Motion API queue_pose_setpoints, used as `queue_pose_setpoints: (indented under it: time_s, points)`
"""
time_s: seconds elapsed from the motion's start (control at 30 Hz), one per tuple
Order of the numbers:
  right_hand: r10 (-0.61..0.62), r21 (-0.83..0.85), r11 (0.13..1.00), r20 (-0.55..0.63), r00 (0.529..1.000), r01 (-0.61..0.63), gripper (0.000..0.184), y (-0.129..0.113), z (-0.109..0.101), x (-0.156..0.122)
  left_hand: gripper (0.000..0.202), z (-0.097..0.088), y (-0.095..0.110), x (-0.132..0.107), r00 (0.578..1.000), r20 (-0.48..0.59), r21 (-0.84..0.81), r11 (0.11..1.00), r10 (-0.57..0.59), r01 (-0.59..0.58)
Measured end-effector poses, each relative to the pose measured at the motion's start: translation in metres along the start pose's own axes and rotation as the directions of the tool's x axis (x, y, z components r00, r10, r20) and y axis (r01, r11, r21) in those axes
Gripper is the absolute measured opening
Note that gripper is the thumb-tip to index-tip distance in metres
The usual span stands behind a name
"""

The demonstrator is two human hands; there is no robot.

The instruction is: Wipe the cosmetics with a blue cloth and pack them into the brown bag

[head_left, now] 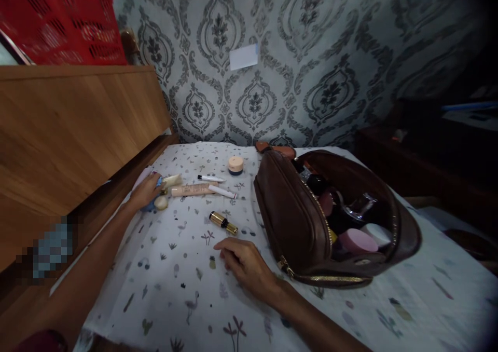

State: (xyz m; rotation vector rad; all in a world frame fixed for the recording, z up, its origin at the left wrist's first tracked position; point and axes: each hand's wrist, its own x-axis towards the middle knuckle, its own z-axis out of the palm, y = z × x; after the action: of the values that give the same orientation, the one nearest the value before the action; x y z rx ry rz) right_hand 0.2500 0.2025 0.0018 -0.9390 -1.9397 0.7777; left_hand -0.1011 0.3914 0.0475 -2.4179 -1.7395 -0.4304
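At the far left of the cloth, my left hand [147,192] is closed over a bluish thing that its fingers mostly cover. Close beside it lie a cream-coloured tube [172,180] and a small rounded pale item [161,202]. My right hand [246,265] rests on the cloth, holding nothing, index finger stretched out and the others loosely bent. Just beyond its fingertips is a black and gold lipstick [223,222]. A long beige tube [190,189], two slim white pens [211,178] and a peach jar with a dark base [235,165] lie further back.
To the right stands an unzipped brown makeup bag [290,201], with a pink round container [358,241] and several other cosmetics inside. A brown leather item [284,150] lies behind it. A wooden cabinet [78,118] carrying a red basket [62,25] borders the left side; patterned wallpaper rises behind.
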Motion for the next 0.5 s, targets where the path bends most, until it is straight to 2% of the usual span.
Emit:
queue_pose_setpoints:
  time_s: [0.1, 0.2, 0.37, 0.5]
  points:
    - [0.026, 0.028, 0.999, 0.006, 1.0, -0.027, 0.029, 0.001, 0.001, 0.0, 0.037, -0.01, 0.019, -0.008, 0.997, -0.082, -0.008, 1.0, 0.017, -0.018]
    - [0.074, 0.067, 0.995, 0.015, 0.997, -0.075, 0.029, 0.003, 0.002, 0.0, 0.036, -0.014, 0.048, -0.02, 0.989, -0.1, -0.002, 0.994, 0.106, -0.107]
    - [0.114, 0.108, 0.987, 0.029, 0.993, -0.116, 0.028, 0.004, 0.003, 0.0, 0.027, -0.004, 0.1, -0.042, 0.969, -0.067, 0.075, 0.97, 0.236, -0.231]
    - [0.069, 0.018, 0.997, 0.009, 0.998, -0.069, 0.025, 0.002, 0.002, 0.002, 0.025, 0.005, 0.117, -0.051, 0.965, -0.079, 0.145, 0.961, 0.249, -0.236]
